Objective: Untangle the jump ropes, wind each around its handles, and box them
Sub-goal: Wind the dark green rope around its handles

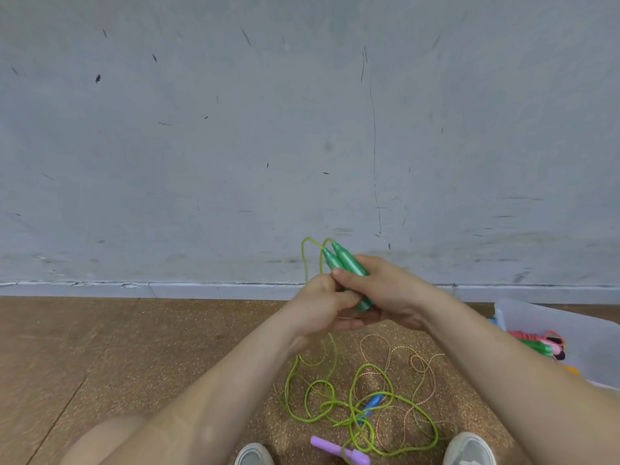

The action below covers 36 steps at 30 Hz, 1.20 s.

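Observation:
Two green jump-rope handles (pixel 347 265) are held side by side, tips pointing up and away, in front of the wall. My right hand (pixel 385 290) grips them from the right, thumb over the top. My left hand (pixel 322 305) holds their lower ends, fingers curled. The yellow-green rope (pixel 339 411) loops out of the handle tips and hangs to the floor, where it lies tangled with a pale speckled rope (pixel 419 391). A blue handle (pixel 372 402) and purple handles (pixel 339 452) lie in that tangle.
A clear plastic box (pixel 597 333) stands at the right with wound ropes (pixel 540 344) inside. A grey wall rises just beyond the brown speckled floor (pixel 134 347). My shoes (pixel 469 449) sit at the bottom edge on either side of the tangle.

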### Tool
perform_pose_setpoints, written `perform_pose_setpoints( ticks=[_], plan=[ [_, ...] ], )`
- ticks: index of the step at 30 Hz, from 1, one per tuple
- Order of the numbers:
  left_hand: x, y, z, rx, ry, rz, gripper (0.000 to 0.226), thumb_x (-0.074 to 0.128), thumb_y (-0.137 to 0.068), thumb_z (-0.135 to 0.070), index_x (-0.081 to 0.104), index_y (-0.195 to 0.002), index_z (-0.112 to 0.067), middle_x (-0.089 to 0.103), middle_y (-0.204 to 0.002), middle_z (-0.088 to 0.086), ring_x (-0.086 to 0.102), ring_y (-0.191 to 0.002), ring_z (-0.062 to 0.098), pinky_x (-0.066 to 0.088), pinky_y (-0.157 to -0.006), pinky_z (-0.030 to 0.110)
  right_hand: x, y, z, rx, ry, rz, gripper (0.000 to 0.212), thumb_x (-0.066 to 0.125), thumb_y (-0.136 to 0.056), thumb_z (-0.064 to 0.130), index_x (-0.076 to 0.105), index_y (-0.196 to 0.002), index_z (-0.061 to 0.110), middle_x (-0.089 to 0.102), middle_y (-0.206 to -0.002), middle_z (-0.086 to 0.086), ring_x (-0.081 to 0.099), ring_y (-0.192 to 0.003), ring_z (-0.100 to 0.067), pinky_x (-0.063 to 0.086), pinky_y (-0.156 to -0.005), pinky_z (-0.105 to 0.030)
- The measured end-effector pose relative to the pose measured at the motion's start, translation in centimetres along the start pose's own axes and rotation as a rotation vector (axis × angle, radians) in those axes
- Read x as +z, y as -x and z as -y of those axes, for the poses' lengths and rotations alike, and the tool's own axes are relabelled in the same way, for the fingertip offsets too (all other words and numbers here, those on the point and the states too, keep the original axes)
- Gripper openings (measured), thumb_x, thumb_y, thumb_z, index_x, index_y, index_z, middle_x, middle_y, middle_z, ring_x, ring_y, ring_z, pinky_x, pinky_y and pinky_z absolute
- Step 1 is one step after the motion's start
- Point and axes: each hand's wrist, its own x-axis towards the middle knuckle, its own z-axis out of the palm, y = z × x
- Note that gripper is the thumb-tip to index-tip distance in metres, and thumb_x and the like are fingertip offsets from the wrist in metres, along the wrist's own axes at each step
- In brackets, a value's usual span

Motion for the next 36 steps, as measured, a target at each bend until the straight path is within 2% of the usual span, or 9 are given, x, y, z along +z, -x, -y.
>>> perform_pose_setpoints(
  ticks=[3, 6, 11, 13, 16, 19, 24, 31, 36],
  plan=[
    [-0.9, 0.7, -0.7, 0.037, -0.797, 0.001, 0.037, 0.041, -0.098, -0.04, 0.058, -0.107, -0.007, 0.07, -0.087, 0.004, 0.068, -0.081, 0.021, 0.054, -0.069, 0.03, 0.2, 0.4, -0.3, -0.035, 0.001, 0.047, 0.013, 0.053, -0.098, 0.024, 0.058, -0.092, 0.013, 0.06, -0.073, -0.009, 0.059, -0.06, -0.025, 0.055, -0.059, -0.046],
    [-1.9, 2.1, -2.2, 0.258, -1.441, -0.118, 0.043, 0.046, -0.088, -0.059, 0.06, -0.072, -0.021, 0.056, -0.061, -0.005, 0.054, -0.062, 0.012, 0.042, -0.059, 0.03, 0.2, 0.6, -0.1, -0.04, 0.06, 0.099, 0.013, 0.05, -0.1, 0.025, 0.057, -0.097, 0.015, 0.061, -0.071, -0.002, 0.059, -0.057, -0.015, 0.057, -0.053, -0.032],
    [-5.1, 3.0, -5.6, 0.749, -0.56, -0.489, 0.012, 0.063, -0.086, -0.042, 0.069, -0.091, -0.033, 0.068, -0.087, -0.014, 0.062, -0.087, 0.001, 0.047, -0.079, 0.02, -1.3, 1.2, 1.7, 0.028, -0.278, 0.326, 0.014, 0.051, -0.097, 0.028, 0.05, -0.093, 0.014, 0.039, -0.058, 0.002, 0.027, -0.042, -0.005, 0.017, -0.037, -0.015],
    [-5.3, 2.3, -5.0, 0.683, -0.456, -0.353, 0.029, 0.052, -0.092, -0.044, 0.067, -0.107, -0.024, 0.069, -0.101, -0.011, 0.062, -0.1, 0.0, 0.043, -0.087, 0.012, -1.6, 1.4, 2.0, 0.03, -0.413, 0.465, 0.017, 0.057, -0.092, 0.031, 0.053, -0.092, 0.014, 0.036, -0.059, 0.003, 0.025, -0.041, -0.002, 0.017, -0.034, -0.012],
    [-4.4, 1.6, -4.2, 0.507, -0.105, -0.22, 0.047, 0.05, -0.089, -0.046, 0.064, -0.09, -0.001, 0.051, -0.058, 0.004, 0.049, -0.05, 0.013, 0.046, -0.056, 0.02, -1.7, 1.3, 2.1, 0.031, -0.527, 0.623, 0.025, 0.071, -0.083, 0.036, 0.059, -0.09, 0.015, 0.038, -0.058, 0.005, 0.028, -0.038, 0.002, 0.023, -0.031, -0.009],
    [-4.5, 0.9, -4.3, 0.409, 0.327, -0.173, 0.034, 0.056, -0.081, -0.041, 0.064, -0.075, -0.009, 0.025, -0.049, -0.007, 0.021, -0.04, 0.004, 0.019, -0.037, 0.017, -1.5, 1.2, 1.9, 0.012, -0.602, 0.687, 0.031, 0.076, -0.078, 0.039, 0.061, -0.09, 0.014, 0.04, -0.057, 0.005, 0.031, -0.037, 0.003, 0.025, -0.031, -0.008],
    [-2.5, 0.1, -3.6, 0.364, 0.469, -0.17, 0.027, 0.053, -0.087, -0.035, 0.054, -0.07, -0.014, 0.039, -0.047, -0.006, 0.025, -0.038, 0.002, 0.012, -0.038, 0.017, -0.4, 1.7, 2.8, -0.036, -0.706, 0.501, 0.016, 0.061, -0.088, 0.027, 0.056, -0.086, 0.012, 0.039, -0.056, 0.004, 0.03, -0.037, 0.002, 0.021, -0.031, -0.008],
    [-1.7, -0.2, -3.1, 0.353, -1.378, -0.487, 0.018, 0.046, -0.09, -0.008, 0.054, -0.105, -0.015, 0.04, -0.087, 0.001, 0.048, -0.077, 0.027, 0.034, -0.065, 0.033, -0.8, 0.6, 2.5, -0.077, 0.302, -0.225, 0.03, 0.064, -0.077, 0.004, 0.049, -0.102, 0.013, 0.049, -0.069, -0.003, 0.042, -0.045, -0.013, 0.029, -0.04, -0.022],
    [-0.7, 0.4, -3.6, 0.307, -1.785, -0.415, 0.019, 0.049, -0.09, -0.005, 0.058, -0.106, -0.011, 0.049, -0.095, 0.006, 0.046, -0.082, 0.023, 0.029, -0.067, 0.029, -0.1, 0.1, 1.4, -0.156, 0.59, -0.314, 0.04, 0.067, -0.076, 0.01, 0.038, -0.102, 0.016, 0.051, -0.08, -0.002, 0.048, -0.06, -0.017, 0.033, -0.047, -0.028]
  ],
)
